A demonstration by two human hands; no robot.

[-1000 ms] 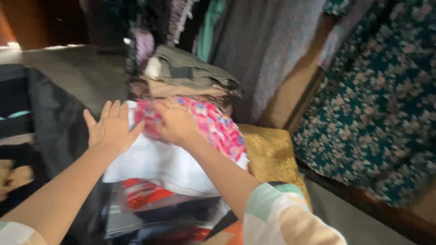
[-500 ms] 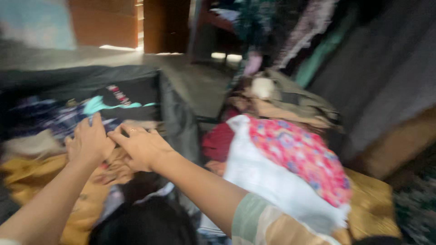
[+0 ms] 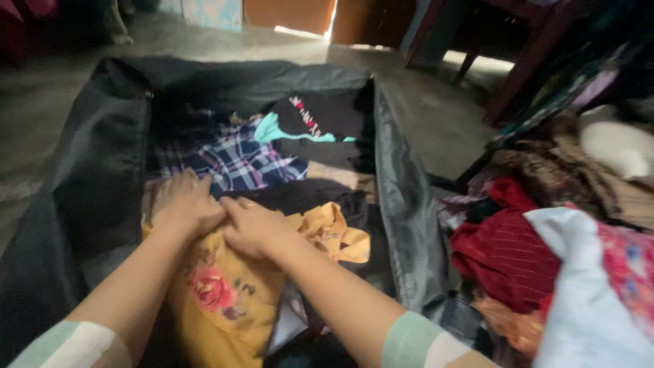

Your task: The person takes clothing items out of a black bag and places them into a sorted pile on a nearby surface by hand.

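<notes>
A large black fabric bag (image 3: 88,184) lies open on the floor, filled with clothes. My left hand (image 3: 185,204) and my right hand (image 3: 253,226) rest side by side on a mustard-yellow garment with a red flower print (image 3: 231,293) inside it. Both hands curl into the cloth; whether they grip it is unclear. Behind them lie a blue plaid shirt (image 3: 235,160) and a black and teal garment (image 3: 306,126).
To the right of the bag is a heap of clothes: a dark red garment (image 3: 507,252), a white cloth (image 3: 586,300) and a pink floral piece (image 3: 630,266). Bare concrete floor (image 3: 436,116) lies behind, with dark red furniture legs (image 3: 524,61).
My view and both hands have swung left, from the pink floral cloth on the pile to the clothes inside the black bag. The hands now press on the yellow garment.
</notes>
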